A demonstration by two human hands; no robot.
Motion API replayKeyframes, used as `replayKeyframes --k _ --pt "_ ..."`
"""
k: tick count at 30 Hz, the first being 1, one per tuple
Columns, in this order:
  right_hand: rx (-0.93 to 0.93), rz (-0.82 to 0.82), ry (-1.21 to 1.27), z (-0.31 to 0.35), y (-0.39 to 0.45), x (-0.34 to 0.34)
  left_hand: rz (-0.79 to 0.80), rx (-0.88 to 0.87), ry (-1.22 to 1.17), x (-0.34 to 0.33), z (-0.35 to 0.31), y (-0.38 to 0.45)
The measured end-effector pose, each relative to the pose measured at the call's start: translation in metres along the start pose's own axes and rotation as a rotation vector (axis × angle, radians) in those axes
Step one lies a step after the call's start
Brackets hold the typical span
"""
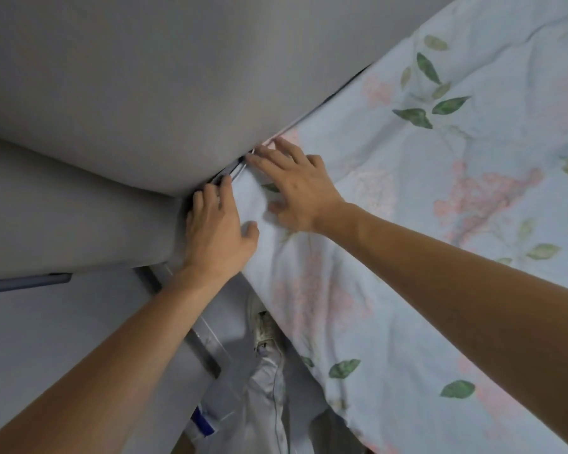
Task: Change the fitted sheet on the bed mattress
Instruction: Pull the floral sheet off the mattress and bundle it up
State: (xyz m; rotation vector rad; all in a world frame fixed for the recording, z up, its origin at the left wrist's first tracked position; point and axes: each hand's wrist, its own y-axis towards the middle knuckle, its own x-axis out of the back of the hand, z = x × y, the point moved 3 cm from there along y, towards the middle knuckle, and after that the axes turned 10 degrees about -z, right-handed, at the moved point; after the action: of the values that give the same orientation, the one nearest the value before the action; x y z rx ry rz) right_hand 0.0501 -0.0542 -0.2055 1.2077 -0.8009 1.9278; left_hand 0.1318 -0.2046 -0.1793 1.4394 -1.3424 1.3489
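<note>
Two flat, open-fingered hands, left hand (215, 231) and right hand (297, 188), on one floral sheet (440, 208).

One view only — a wide-angle camera on the person's head, looking forward and steeply down along both forearms. It sits close over the bed corner, where the floral sheet (407, 198) meets the grey headboard (177, 77) — the floor shows below.

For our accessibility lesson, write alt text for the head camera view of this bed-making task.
Two bare hands work a floral fitted sheet at the mattress corner beside a grey padded headboard. The left hand pushes fingers into the gap; the right hand lies flat on the sheet. A shoe sits on the floor below.
</note>
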Motion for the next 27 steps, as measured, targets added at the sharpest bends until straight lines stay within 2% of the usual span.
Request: replayKeyframes --k 4,8,11,13,17,20,24,27 --pt "0.09 -0.088 -0.029 0.003 0.002 -0.002 0.004 0.01 -0.016 -0.003 0.01 -0.006" --pt "0.093 -0.127 -0.026 0.014 0.004 -0.007 0.072 0.013 -0.067 -0.009 0.009 -0.012" --pt "0.161 -0.257 -0.063 0.021 -0.001 -0.005 0.089 0.034 -0.11 -0.009 0.001 -0.013" --pt "0.223 -0.286 -0.05 0.014 -0.012 -0.007 0.063 0.023 -0.125 -0.01 0.001 -0.017" --pt "0.219 -0.252 0.132 -0.003 -0.05 -0.007 -0.078 -0.009 -0.152 -0.013 0.012 -0.042" --pt "0.16 -0.219 0.114 0.002 -0.077 -0.006 -0.074 -0.085 -0.179 -0.015 0.014 -0.061" --pt "0.088 -0.007 0.11 0.002 -0.081 -0.01 -0.019 -0.134 -0.234 -0.021 0.007 -0.077" --pt "0.119 0.144 0.104 0.006 -0.079 -0.008 0.012 -0.2 -0.22 -0.026 0.002 -0.089"
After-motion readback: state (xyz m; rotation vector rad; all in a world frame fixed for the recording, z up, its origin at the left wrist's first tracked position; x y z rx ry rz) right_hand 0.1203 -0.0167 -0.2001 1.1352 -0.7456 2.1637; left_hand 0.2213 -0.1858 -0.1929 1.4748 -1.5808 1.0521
